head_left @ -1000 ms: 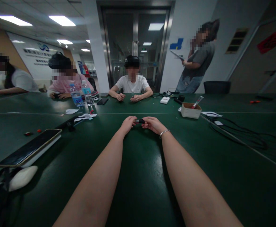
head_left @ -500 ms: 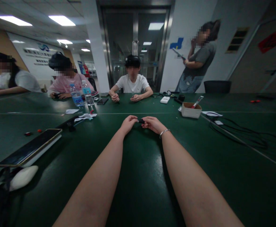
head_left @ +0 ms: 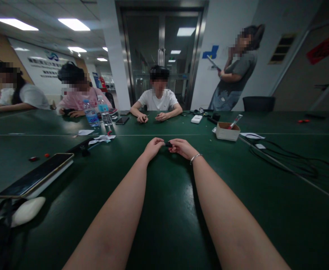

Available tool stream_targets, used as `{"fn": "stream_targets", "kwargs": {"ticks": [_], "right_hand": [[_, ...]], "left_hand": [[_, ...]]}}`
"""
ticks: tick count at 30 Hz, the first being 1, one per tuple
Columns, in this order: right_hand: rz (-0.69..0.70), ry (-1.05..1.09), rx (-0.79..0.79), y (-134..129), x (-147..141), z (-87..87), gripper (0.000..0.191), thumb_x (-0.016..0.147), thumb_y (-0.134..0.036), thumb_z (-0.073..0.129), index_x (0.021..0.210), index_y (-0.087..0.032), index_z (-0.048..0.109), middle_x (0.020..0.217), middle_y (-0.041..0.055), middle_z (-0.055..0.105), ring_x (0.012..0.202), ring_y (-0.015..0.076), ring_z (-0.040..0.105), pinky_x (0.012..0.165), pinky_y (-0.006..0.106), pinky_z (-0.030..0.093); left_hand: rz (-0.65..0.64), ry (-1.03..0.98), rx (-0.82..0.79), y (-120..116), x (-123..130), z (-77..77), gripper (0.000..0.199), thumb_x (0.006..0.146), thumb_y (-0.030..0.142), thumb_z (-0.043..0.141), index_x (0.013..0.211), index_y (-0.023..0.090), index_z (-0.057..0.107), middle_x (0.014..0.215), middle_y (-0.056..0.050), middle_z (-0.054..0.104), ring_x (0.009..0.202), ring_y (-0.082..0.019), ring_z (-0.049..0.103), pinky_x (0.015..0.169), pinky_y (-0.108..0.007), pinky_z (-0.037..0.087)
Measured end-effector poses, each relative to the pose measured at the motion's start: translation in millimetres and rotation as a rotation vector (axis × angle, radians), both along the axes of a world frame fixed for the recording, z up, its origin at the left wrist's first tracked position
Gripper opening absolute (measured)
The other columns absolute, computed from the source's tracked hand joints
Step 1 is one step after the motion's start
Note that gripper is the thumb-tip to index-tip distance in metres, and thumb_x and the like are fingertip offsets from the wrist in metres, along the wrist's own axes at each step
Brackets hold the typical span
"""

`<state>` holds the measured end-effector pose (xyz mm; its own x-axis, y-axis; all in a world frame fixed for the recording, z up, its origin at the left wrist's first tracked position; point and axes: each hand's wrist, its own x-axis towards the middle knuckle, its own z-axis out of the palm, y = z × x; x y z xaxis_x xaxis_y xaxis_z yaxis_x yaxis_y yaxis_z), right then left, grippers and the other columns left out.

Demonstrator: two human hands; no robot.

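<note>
Both my hands are held out over the dark green table [head_left: 167, 210], close together at mid-reach. Between them is a small black object [head_left: 168, 144] with a paler, metallic-looking end on the left; its exact kind is too small to make out. My right hand [head_left: 183, 147], with a silver bangle on the wrist, pinches the black part. The fingertips of my left hand [head_left: 153, 147] are closed at the pale end. My fingers cover part of the object.
To the left lie a phone on a white box [head_left: 40, 176] and a white rounded object [head_left: 29, 210] with dark straps. Crumpled paper [head_left: 102, 139] and water bottles [head_left: 91, 114] stand farther off. A small open box [head_left: 227, 132] and black cables [head_left: 288, 153] are right. A person [head_left: 159, 99] sits opposite.
My hands and the small black object stay practically in place. Across the table, the seated person's hand on the left of the view has shifted slightly and turned downward.
</note>
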<state>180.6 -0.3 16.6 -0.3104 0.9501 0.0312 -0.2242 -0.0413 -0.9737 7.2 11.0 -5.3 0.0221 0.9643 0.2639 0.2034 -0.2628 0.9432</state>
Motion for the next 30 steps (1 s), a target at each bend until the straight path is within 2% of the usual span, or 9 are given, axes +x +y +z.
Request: {"fn": "stream_targets", "kwargs": {"ticks": [2, 5, 9, 13, 16, 19, 22, 26, 30], "right_hand": [[-0.004, 0.003, -0.003, 0.0, 0.3, -0.1, 0.006, 0.083, -0.012, 0.067, 0.078, -0.011, 0.063, 0.053, 0.0029, 0.062, 0.047, 0.0095, 0.059, 0.053, 0.020, 0.053], [-0.009, 0.002, -0.008, 0.2, 0.5, -0.2, 0.005, 0.082, -0.011, 0.066, 0.079, -0.010, 0.064, 0.055, 0.0033, 0.062, 0.047, 0.0099, 0.060, 0.052, 0.021, 0.054], [-0.008, 0.002, -0.019, 0.2, 0.3, 0.0, 0.004, 0.084, -0.009, 0.063, 0.081, -0.010, 0.064, 0.053, 0.0024, 0.062, 0.045, 0.0081, 0.057, 0.054, 0.021, 0.054], [-0.009, -0.004, -0.011, 0.1, 0.1, -0.2, 0.008, 0.087, -0.007, 0.058, 0.082, -0.010, 0.064, 0.053, 0.0031, 0.062, 0.046, 0.0084, 0.058, 0.055, 0.020, 0.054], [-0.005, 0.000, -0.003, 0.4, 0.3, -0.6, 0.005, 0.085, -0.008, 0.061, 0.081, -0.010, 0.064, 0.054, 0.0032, 0.063, 0.046, 0.0086, 0.058, 0.054, 0.021, 0.054], [-0.004, 0.003, -0.002, 1.0, 0.5, -1.2, 0.004, 0.083, -0.010, 0.066, 0.080, -0.010, 0.063, 0.054, 0.0034, 0.063, 0.046, 0.0089, 0.059, 0.053, 0.020, 0.054], [-0.005, 0.005, -0.006, 1.4, 0.4, -1.4, 0.004, 0.084, -0.010, 0.065, 0.080, -0.011, 0.063, 0.054, 0.0027, 0.062, 0.046, 0.0090, 0.059, 0.053, 0.020, 0.054], [-0.011, -0.001, -0.003, 1.2, 0.6, -1.5, 0.005, 0.084, -0.010, 0.064, 0.080, -0.011, 0.063, 0.055, 0.0032, 0.063, 0.048, 0.0097, 0.061, 0.053, 0.020, 0.054], [-0.003, -0.008, 0.002, 1.2, 1.1, -1.7, 0.004, 0.085, -0.010, 0.063, 0.081, -0.011, 0.063, 0.055, 0.0034, 0.064, 0.047, 0.0093, 0.060, 0.055, 0.021, 0.055]], "left_hand": [[-0.018, -0.006, -0.014, -1.4, 0.4, 1.2, 0.017, 0.076, 0.029, 0.060, 0.088, 0.016, 0.062, 0.074, -0.002, 0.063, 0.067, -0.013, 0.056, 0.067, -0.026, 0.043], [-0.021, -0.009, 0.013, -2.7, 0.6, 2.6, 0.019, 0.072, 0.024, 0.064, 0.090, 0.016, 0.062, 0.076, -0.002, 0.063, 0.069, -0.013, 0.057, 0.069, -0.025, 0.043], [-0.039, -0.009, -0.010, -1.6, 0.3, 2.0, 0.019, 0.076, 0.030, 0.062, 0.089, 0.016, 0.062, 0.073, -0.002, 0.063, 0.067, -0.013, 0.056, 0.067, -0.026, 0.043], [-0.019, 0.000, 0.006, -0.1, -0.1, 0.4, 0.022, 0.074, 0.029, 0.064, 0.092, 0.016, 0.062, 0.076, -0.002, 0.063, 0.068, -0.013, 0.056, 0.067, -0.025, 0.043], [-0.042, 0.006, 0.013, 0.5, -0.4, -0.1, 0.020, 0.079, 0.031, 0.058, 0.090, 0.015, 0.062, 0.076, -0.003, 0.064, 0.068, -0.013, 0.057, 0.067, -0.026, 0.044], [-0.008, 0.023, 0.029, 0.3, -0.5, 0.6, 0.018, 0.074, 0.026, 0.062, 0.090, 0.016, 0.063, 0.080, -0.003, 0.065, 0.072, -0.013, 0.057, 0.070, -0.026, 0.044], [-0.018, 0.020, -0.024, -0.7, 0.0, 2.1, 0.019, 0.080, 0.032, 0.056, 0.088, 0.016, 0.063, 0.073, -0.003, 0.064, 0.066, -0.013, 0.056, 0.066, -0.026, 0.044], [-0.014, 0.003, 0.011, -2.6, 1.0, 3.8, 0.015, 0.075, 0.027, 0.062, 0.087, 0.017, 0.063, 0.078, -0.003, 0.066, 0.072, -0.014, 0.059, 0.066, -0.025, 0.044], [-0.032, 0.002, -0.030, -4.0, 1.3, 4.9, 0.019, 0.080, 0.033, 0.057, 0.086, 0.016, 0.063, 0.069, -0.003, 0.063, 0.065, -0.013, 0.057, 0.060, -0.024, 0.042]]}}
